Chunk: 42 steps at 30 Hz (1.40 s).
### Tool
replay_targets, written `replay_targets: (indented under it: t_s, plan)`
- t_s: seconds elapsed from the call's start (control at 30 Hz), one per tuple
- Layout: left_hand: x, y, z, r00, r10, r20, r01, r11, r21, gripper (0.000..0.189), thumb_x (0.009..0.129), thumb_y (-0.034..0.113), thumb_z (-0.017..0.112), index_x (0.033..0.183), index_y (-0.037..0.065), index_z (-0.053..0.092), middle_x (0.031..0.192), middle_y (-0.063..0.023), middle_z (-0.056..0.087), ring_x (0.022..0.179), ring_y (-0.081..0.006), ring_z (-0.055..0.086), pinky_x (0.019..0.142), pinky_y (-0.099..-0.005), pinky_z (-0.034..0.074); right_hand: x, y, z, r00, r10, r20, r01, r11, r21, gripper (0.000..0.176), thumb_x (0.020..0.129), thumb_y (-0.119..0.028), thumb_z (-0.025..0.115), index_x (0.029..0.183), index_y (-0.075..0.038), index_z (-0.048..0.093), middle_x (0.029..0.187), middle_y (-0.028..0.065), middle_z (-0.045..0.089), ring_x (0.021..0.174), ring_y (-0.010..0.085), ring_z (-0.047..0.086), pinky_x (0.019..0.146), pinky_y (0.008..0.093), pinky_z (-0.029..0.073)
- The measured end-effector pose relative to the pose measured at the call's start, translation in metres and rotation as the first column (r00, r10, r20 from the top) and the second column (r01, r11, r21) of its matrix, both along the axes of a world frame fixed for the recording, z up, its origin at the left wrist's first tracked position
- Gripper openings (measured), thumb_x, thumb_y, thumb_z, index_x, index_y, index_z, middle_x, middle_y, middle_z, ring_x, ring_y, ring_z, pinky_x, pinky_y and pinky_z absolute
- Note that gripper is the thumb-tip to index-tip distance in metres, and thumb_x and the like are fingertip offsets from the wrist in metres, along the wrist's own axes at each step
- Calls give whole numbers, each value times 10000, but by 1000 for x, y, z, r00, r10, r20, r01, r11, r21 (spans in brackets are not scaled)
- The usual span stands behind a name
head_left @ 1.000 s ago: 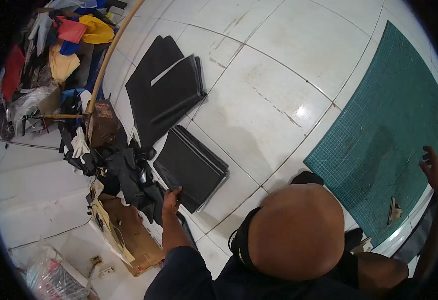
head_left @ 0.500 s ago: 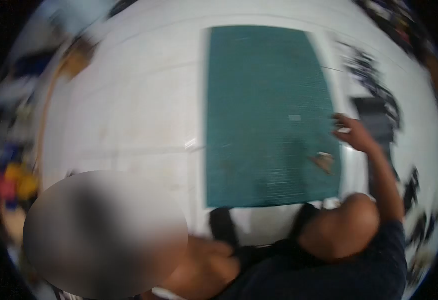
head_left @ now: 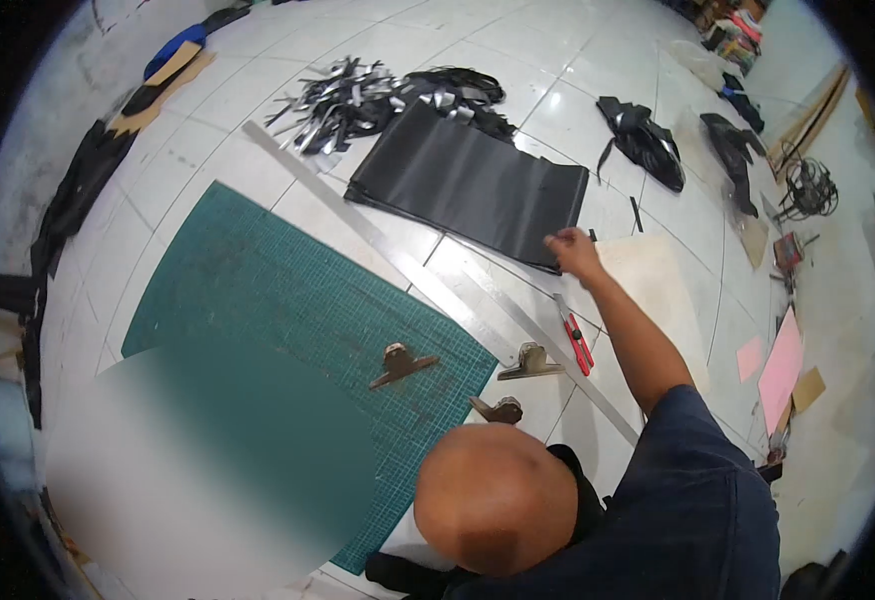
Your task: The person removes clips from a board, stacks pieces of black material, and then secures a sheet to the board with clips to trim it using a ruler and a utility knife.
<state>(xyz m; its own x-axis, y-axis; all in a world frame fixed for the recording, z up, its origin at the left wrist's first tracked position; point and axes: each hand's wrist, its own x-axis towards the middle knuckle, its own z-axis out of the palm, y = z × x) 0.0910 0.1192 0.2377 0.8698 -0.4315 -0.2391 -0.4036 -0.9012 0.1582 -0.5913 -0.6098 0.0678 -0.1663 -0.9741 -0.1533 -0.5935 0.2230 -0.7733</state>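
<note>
My right hand (head_left: pixel 575 256) is at the near right corner of a stack of black sheets (head_left: pixel 473 180), its fingers pinched together at the edge. Whether a sheet is between the fingertips is too small to tell. My left hand does not show; a blurred patch covers the lower left. Below my right hand a red cutter (head_left: pixel 577 340) lies on the tiles beside a long metal ruler (head_left: pixel 528 325). A green cutting mat (head_left: pixel 288 290) lies to the left, with a metal clip (head_left: pixel 404 365) on it. Another clip (head_left: pixel 531 362) rests near its corner.
A second long metal ruler (head_left: pixel 378 238) lies along the mat's far edge. Black and silver strips (head_left: pixel 343 105) are heaped behind the sheets. A cream sheet (head_left: pixel 653 290) lies to the right of my forearm, and pink sheets (head_left: pixel 783 368) are farther right.
The view has turned to the right, bringing the black sheets, rulers and cutter into clear sight. My right hand has moved from beside the mat to the sheets' corner.
</note>
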Motion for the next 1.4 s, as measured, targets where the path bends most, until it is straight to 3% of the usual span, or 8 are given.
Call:
replay_targets:
  t_s: [0.07, 0.13, 0.23, 0.47, 0.77, 0.97, 1.27, 1.4]
  plan:
    - [47, -48, -25, 984, -173, 43, 176, 977, -117, 679, 870, 306, 723, 1408, -17, 461, 1407, -227, 493, 1275, -380, 492, 1050, -461, 418, -43, -35, -21, 959, -282, 12, 279, 954, 113, 616, 834, -479, 759, 1128, 36, 590, 825, 80, 602, 733, 174, 587, 622, 334, 533]
    - [77, -85, -44, 941, -326, 94, 339, 915, -220, 622, 848, 225, 735, 1356, -51, 506, 1335, -227, 570, 1212, -349, 568, 992, -449, 475, -65, -54, -32, 942, -311, 124, 282, 937, 205, 596, 829, -474, 764, 1096, 32, 601, 846, 92, 614, 719, 187, 593, 610, 361, 525]
    - [4, -205, 9, 890, -435, -136, 446, 892, 68, 663, 920, 316, 705, 1442, 11, 433, 1450, -238, 437, 1292, -408, 470, 1071, -452, 412, -52, -67, -31, 891, -376, 253, 300, 908, 293, 543, 823, -452, 769, 1052, 19, 626, 862, 96, 632, 675, 197, 592, 572, 394, 496]
    - [-33, -251, -31, 767, -592, -247, 624, 777, 78, 637, 916, 279, 709, 1418, -16, 450, 1411, -249, 465, 1260, -398, 496, 1054, -451, 432, -44, -91, -35, 897, -398, 190, 312, 877, 364, 692, 775, -431, 786, 1164, 110, 599, 1159, 228, 627, 1029, 321, 625, 808, 465, 529]
    - [-26, -227, -59, 819, -434, -376, 525, 831, 184, 653, 900, 319, 727, 1400, -17, 475, 1366, -258, 507, 1176, -384, 552, 976, -451, 475, -37, -91, -13, 861, -439, 258, 295, 843, 450, 669, 750, -384, 822, 1192, 65, 598, 1111, 169, 665, 992, 320, 666, 832, 466, 550]
    - [-26, -220, -62, 835, -386, -392, 482, 857, 183, 650, 910, 329, 716, 1405, -18, 475, 1370, -258, 513, 1169, -377, 564, 965, -447, 485, -28, -101, -15, 828, -448, 337, 300, 862, 409, 428, 770, -315, 757, 1045, -3, 656, 1013, 93, 663, 847, 238, 643, 770, 376, 522]
    - [-30, -222, -63, 845, -268, -464, 403, 888, 222, 657, 920, 311, 706, 1422, -29, 453, 1416, -242, 503, 1200, -373, 566, 982, -429, 488, -15, -111, -14, 772, -451, 448, 330, 886, 325, 695, 751, -217, 748, 1244, 201, 492, 1136, 290, 637, 948, 371, 683, 825, 426, 576]
    - [-31, -226, -68, 837, -229, -496, 370, 906, 207, 660, 919, 304, 707, 1424, -35, 449, 1411, -238, 513, 1197, -358, 571, 978, -418, 486, -28, -121, -31, 771, -432, 469, 295, 894, 338, 581, 792, -149, 699, 1240, 166, 506, 1095, 273, 646, 938, 365, 684, 818, 465, 576]
